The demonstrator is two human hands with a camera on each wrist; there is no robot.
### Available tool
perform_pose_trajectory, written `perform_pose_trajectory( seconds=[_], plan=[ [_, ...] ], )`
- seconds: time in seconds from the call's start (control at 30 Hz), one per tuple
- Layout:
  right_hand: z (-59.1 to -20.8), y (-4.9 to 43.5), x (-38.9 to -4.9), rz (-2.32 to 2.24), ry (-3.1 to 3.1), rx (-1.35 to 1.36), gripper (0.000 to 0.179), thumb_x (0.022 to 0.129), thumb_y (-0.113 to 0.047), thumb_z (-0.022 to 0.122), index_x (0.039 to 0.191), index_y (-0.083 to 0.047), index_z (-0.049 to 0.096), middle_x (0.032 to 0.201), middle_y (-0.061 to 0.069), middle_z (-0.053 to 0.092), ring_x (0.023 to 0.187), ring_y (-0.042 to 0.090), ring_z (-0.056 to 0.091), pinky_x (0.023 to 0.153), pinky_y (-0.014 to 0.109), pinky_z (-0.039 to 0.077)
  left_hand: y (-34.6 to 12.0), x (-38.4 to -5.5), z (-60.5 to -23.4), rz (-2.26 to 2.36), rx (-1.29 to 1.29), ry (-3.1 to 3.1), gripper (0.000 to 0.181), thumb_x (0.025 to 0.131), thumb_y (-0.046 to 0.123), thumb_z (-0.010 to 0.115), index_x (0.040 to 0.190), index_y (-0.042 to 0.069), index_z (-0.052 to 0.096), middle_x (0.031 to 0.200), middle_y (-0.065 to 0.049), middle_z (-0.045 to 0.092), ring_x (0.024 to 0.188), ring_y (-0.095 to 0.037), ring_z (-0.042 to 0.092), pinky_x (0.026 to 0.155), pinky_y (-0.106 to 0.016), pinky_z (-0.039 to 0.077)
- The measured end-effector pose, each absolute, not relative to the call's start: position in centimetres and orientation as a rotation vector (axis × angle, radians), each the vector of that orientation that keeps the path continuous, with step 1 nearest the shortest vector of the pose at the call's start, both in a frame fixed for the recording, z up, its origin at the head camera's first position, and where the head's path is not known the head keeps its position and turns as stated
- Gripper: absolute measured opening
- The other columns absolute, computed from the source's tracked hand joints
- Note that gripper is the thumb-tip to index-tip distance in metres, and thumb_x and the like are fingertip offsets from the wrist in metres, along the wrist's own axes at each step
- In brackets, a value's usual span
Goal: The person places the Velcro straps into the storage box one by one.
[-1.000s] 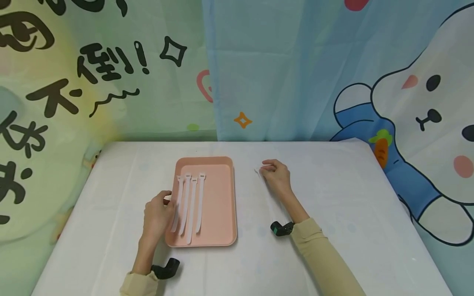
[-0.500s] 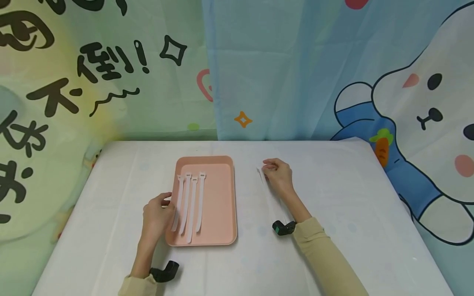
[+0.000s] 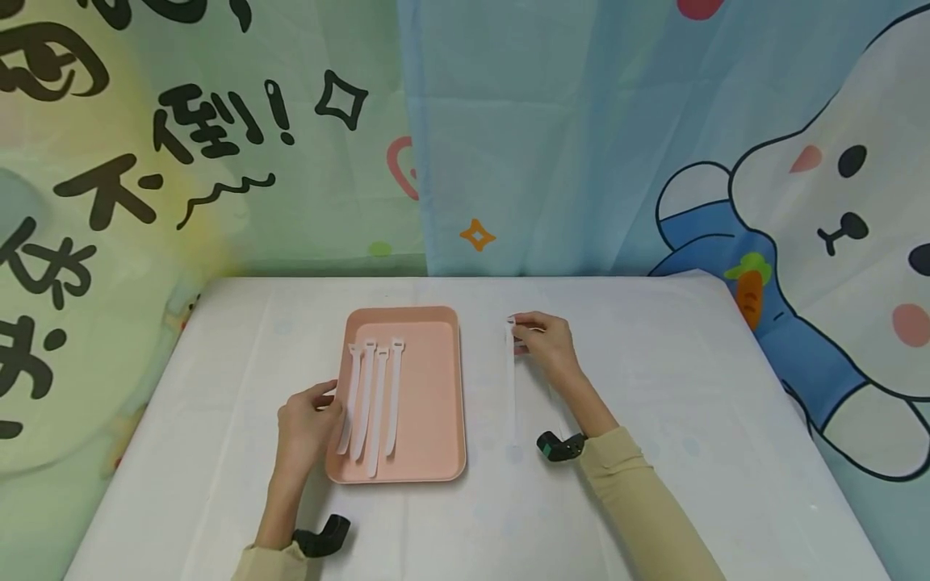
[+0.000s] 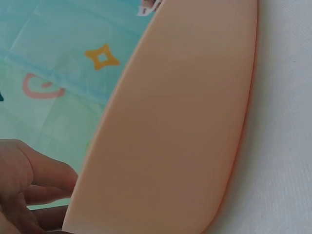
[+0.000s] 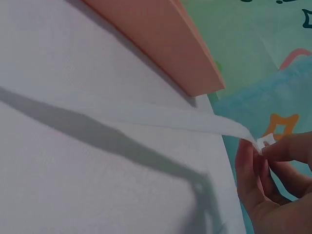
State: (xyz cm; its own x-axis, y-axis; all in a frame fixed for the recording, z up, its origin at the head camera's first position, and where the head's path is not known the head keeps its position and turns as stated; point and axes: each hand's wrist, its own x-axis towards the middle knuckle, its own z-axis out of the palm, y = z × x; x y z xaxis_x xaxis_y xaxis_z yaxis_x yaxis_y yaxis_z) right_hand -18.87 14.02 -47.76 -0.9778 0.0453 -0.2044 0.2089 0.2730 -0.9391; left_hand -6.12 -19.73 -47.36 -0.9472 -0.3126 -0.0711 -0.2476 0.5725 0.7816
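Note:
A pink rectangular tray (image 3: 429, 403) lies on the white table, and several flat white cable ties (image 3: 393, 395) with slotted heads rest side by side in its left half. My left hand (image 3: 308, 420) holds the tray by its left rim, its fingers curled at the edge; part of the grip is hidden behind the wall in the left wrist view. To the right of the tray, my right hand (image 3: 546, 343) pinches another white cable tie (image 3: 511, 379) just below its slotted head. In the right wrist view its long tail (image 5: 165, 119) bends down and runs toward the table.
The white-covered table (image 3: 654, 363) ends at a printed fabric backdrop (image 3: 552, 161) behind it. Black wrist cameras (image 3: 559, 446) sit on both wrists, the right one low beside the cable tie's tail.
The cable tie in my right hand has swung from a slant to nearly straight toward me, and its head now shows above the fingertips. My left hand and the tray stay nearly still.

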Motion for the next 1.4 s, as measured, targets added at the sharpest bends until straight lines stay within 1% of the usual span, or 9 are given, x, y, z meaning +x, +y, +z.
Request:
perform_pose_trajectory(
  seconds=[0.1,0.23,0.4,0.57,0.7,0.93,1.17,1.33,1.4],
  plan=[
    [-47.4,14.0,-18.8,-1.853,2.318,0.224,0.031,0.099,-0.012,0.063,0.125,0.004,0.067,0.120,0.019,0.065,0.096,0.025,0.069,0.075,0.025,0.059,-19.7,-6.0,-47.4,-1.338,0.486,-2.719,0.038,0.090,0.003,0.060,0.126,-0.005,0.070,0.102,-0.029,0.075,0.083,-0.035,0.075,0.060,-0.027,0.052],
    [-46.8,13.8,-18.7,-1.919,2.232,0.178,0.033,0.099,-0.012,0.064,0.126,0.006,0.065,0.118,0.017,0.065,0.096,0.022,0.067,0.076,0.026,0.059,-19.7,-5.9,-47.4,-1.337,0.480,-2.710,0.037,0.090,0.002,0.060,0.126,-0.005,0.070,0.102,-0.030,0.074,0.086,-0.037,0.075,0.062,-0.030,0.054],
    [-46.3,13.2,-18.5,-1.961,2.167,0.126,0.033,0.099,-0.011,0.064,0.127,0.008,0.063,0.125,0.024,0.064,0.097,0.024,0.066,0.076,0.026,0.060,-19.7,-5.9,-47.5,-1.336,0.474,-2.699,0.037,0.091,0.002,0.060,0.125,-0.006,0.070,0.102,-0.030,0.074,0.088,-0.039,0.075,0.064,-0.032,0.055],
    [-45.7,12.5,-18.2,-1.949,2.157,0.098,0.034,0.099,-0.013,0.064,0.127,0.007,0.063,0.132,0.027,0.062,0.093,0.020,0.067,0.077,0.029,0.060,-19.7,-6.0,-47.6,-1.320,0.468,-2.699,0.036,0.091,0.001,0.059,0.125,-0.006,0.070,0.101,-0.030,0.074,0.085,-0.038,0.075,0.063,-0.032,0.054],
    [-45.3,12.0,-18.1,-1.954,2.141,0.084,0.033,0.099,-0.014,0.065,0.126,0.006,0.064,0.131,0.025,0.063,0.092,0.019,0.067,0.076,0.031,0.061,-19.6,-6.0,-47.6,-1.308,0.470,-2.703,0.036,0.091,0.001,0.059,0.125,-0.006,0.070,0.102,-0.030,0.074,0.084,-0.038,0.075,0.063,-0.033,0.054],
    [-44.6,10.9,-18.0,-1.996,2.097,0.054,0.033,0.099,-0.014,0.065,0.125,0.006,0.065,0.130,0.031,0.062,0.088,0.020,0.068,0.073,0.032,0.061,-19.6,-6.1,-47.6,-1.305,0.482,-2.709,0.036,0.091,0.002,0.059,0.125,-0.006,0.070,0.103,-0.031,0.074,0.084,-0.037,0.075,0.065,-0.037,0.057],
    [-43.9,9.9,-18.1,-2.032,2.055,0.024,0.031,0.099,-0.013,0.066,0.122,0.007,0.065,0.122,0.027,0.066,0.086,0.023,0.068,0.071,0.033,0.062,-19.5,-6.1,-47.5,-1.316,0.480,-2.707,0.037,0.092,0.002,0.058,0.126,-0.006,0.069,0.104,-0.032,0.073,0.084,-0.036,0.075,0.064,-0.034,0.055],
    [-43.3,9.1,-18.1,-2.042,2.043,0.008,0.030,0.098,-0.014,0.067,0.121,0.006,0.066,0.114,0.019,0.069,0.092,0.032,0.068,0.071,0.034,0.062,-19.4,-6.2,-47.5,-1.299,0.476,-2.703,0.037,0.091,0.002,0.059,0.125,-0.007,0.069,0.103,-0.031,0.074,0.085,-0.038,0.074,0.064,-0.036,0.057],
    [-42.9,8.7,-18.1,-2.042,2.047,-0.007,0.030,0.098,-0.015,0.067,0.121,0.005,0.066,0.111,0.015,0.069,0.093,0.032,0.068,0.071,0.034,0.062,-19.3,-6.2,-47.6,-1.289,0.472,-2.699,0.037,0.090,0.001,0.059,0.124,-0.007,0.070,0.102,-0.031,0.074,0.084,-0.039,0.075,0.063,-0.035,0.056]
  ],
)
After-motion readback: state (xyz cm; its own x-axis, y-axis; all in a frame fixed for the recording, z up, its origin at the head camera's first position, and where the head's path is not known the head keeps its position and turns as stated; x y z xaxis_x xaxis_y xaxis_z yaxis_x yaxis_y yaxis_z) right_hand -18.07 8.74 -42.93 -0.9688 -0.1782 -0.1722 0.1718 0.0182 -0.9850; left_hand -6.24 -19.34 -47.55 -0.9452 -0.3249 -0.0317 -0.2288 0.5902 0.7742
